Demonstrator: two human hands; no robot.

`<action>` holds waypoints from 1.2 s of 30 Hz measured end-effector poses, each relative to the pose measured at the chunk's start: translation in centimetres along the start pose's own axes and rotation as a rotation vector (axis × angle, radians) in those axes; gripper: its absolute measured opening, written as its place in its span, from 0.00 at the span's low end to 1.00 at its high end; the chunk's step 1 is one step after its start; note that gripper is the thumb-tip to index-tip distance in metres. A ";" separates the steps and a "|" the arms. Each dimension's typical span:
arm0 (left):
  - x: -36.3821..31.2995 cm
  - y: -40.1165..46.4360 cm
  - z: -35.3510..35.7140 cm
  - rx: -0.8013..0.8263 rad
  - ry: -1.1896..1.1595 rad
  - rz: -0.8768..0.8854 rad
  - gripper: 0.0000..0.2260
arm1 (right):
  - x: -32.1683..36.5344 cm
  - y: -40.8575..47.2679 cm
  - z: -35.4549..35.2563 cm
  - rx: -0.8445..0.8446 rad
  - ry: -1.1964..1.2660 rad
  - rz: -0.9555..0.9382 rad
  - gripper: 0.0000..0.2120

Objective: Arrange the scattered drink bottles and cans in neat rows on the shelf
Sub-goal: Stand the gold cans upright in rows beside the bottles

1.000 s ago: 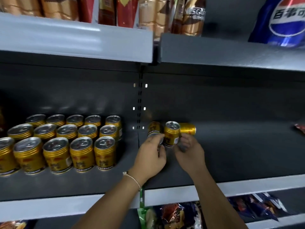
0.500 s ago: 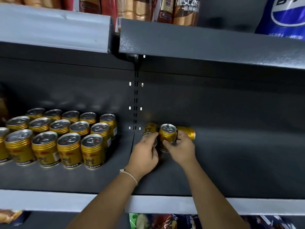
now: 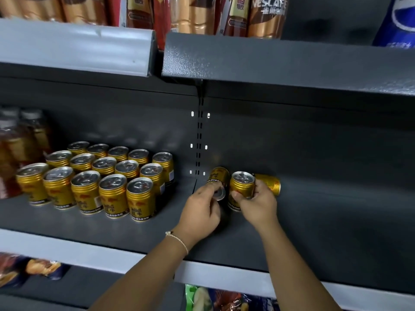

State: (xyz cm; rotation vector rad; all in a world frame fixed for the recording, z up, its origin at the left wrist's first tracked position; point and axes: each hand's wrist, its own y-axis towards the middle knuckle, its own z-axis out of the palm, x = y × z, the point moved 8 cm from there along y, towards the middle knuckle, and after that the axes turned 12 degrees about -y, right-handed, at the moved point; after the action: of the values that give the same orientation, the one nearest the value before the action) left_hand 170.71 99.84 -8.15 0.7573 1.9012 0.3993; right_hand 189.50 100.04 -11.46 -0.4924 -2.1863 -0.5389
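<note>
Three loose cans, you're gripping two.
Left hand point(image 3: 200, 210) is pinching the tipped can point(image 3: 218, 181); right hand point(image 3: 258, 204) is wrapping the upright can point(image 3: 241, 190); the lying can point(image 3: 269, 184), axis sideways, is sitting just behind your right fingers.

Dark grey metal back panel point(image 3: 314, 142) behind; a slotted upright point(image 3: 199, 131) splits it; a pale grey price strip point(image 3: 74, 44) edges the upper shelf point(image 3: 280, 57); light is dim underneath.
</note>
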 end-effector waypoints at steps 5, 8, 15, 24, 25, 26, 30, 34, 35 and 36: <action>0.6 -0.3 -0.1 0.010 -0.175 -0.088 0.15 | 0.0 -1.7 -0.2 0.109 0.317 0.059 0.14; 0.2 -0.4 -0.2 0.064 -0.287 -0.159 0.11 | 2.1 -3.6 -0.8 0.198 0.469 0.012 0.13; -0.2 -1.4 -3.4 0.141 -0.652 -0.371 0.11 | 8.7 -8.2 -0.5 0.281 0.628 -0.089 0.21; 1.6 -4.9 -14.3 0.099 -0.635 -0.311 0.10 | 16.5 -14.6 5.4 0.288 0.563 -0.159 0.18; 2.0 -5.4 -15.7 0.093 -0.634 -0.310 0.10 | 17.3 -15.3 6.4 0.296 0.551 -0.158 0.19; 2.4 -5.9 -17.0 0.091 -0.635 -0.311 0.10 | 17.9 -16.0 7.4 0.306 0.543 -0.154 0.21; 4.3 -7.9 -21.7 0.088 -0.636 -0.285 0.10 | 20.7 -18.5 11.6 0.371 0.541 -0.179 0.23; 7.4 -9.4 -25.7 0.078 -0.626 -0.304 0.13 | 22.9 -20.4 15.3 0.393 0.556 -0.184 0.24; 8.4 -9.7 -26.5 0.079 -0.613 -0.325 0.15 | 23.4 -20.7 16.2 0.398 0.553 -0.184 0.24; 9.4 -10.0 -27.3 0.084 -0.583 -0.339 0.16 | 23.9 -20.9 17.1 0.402 0.550 -0.183 0.25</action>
State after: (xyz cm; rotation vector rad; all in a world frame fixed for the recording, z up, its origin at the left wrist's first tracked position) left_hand 140.19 100.06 -8.48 0.5153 1.4563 -0.1108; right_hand 154.00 95.60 -6.90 0.0732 -1.7457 -0.2721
